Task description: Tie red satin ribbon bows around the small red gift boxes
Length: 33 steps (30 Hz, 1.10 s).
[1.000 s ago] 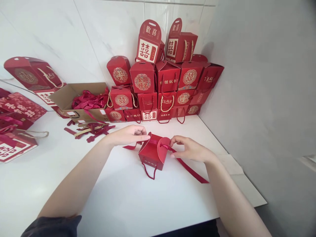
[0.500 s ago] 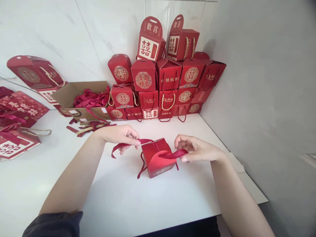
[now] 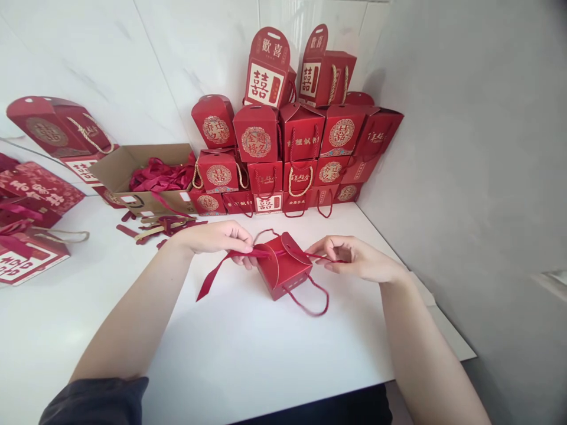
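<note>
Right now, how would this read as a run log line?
Left hand: holds red ribbon | Right hand: holds same ribbon | Between them: red gift box on white counter | Behind: stacked red boxes

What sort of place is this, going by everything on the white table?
It looks like a small workspace for assembling wedding favours: a stack of red double-happiness gift boxes, a cardboard carton of red ribbons, and a white table against a tiled wall.
</note>
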{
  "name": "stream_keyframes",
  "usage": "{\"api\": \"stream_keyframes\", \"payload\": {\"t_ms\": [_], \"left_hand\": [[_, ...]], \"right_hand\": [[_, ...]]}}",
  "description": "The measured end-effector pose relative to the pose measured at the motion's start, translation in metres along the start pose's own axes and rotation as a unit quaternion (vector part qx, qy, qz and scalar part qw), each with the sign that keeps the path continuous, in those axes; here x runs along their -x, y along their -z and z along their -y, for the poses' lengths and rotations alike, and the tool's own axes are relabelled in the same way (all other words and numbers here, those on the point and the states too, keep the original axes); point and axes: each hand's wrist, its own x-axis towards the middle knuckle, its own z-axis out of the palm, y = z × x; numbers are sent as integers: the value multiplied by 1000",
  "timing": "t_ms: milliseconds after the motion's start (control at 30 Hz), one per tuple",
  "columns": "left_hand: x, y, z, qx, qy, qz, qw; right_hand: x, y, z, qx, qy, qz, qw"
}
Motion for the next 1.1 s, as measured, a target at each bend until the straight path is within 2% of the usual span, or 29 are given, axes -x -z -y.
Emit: {"api": "stream_keyframes", "payload": {"t_ms": [67, 133, 267, 367, 500, 667, 767, 867, 967, 1100], "left_hand": [[-3, -4, -1, -17, 1, 14, 1000], [-8, -9, -1, -25, -2, 19, 1000], [-18, -15, 3, -25, -34, -1, 999], [-23, -18, 4, -31, -54, -11, 998], [-25, -21, 2, -17, -57, -31, 998], [-22, -15, 4, -43, -6, -50, 998], [-21, -11, 6, -35, -6, -51, 998], [-23, -13, 7, -5, -17, -35, 999], [-27, -19, 6, 10, -28, -31, 999], [-32, -27, 4, 22, -35, -46, 998]], "right_hand": [[-1, 1, -2, -10, -14, 24, 1000], [-3, 1, -5, -1, -14, 21, 1000], [-6, -1, -9, 3, -2, 26, 1000], [-9, -3, -11, -31, -26, 42, 998], [-16, -6, -16, -70, -30, -28, 997], [-14, -1, -16, -77, 8, -102, 992], [-7, 5, -10, -68, 9, -102, 992], [-7, 4, -6, -87, -25, -70, 993], [-13, -4, -9, -105, -86, -90, 987], [-20, -11, -15, -43, -175, -89, 980]]}}
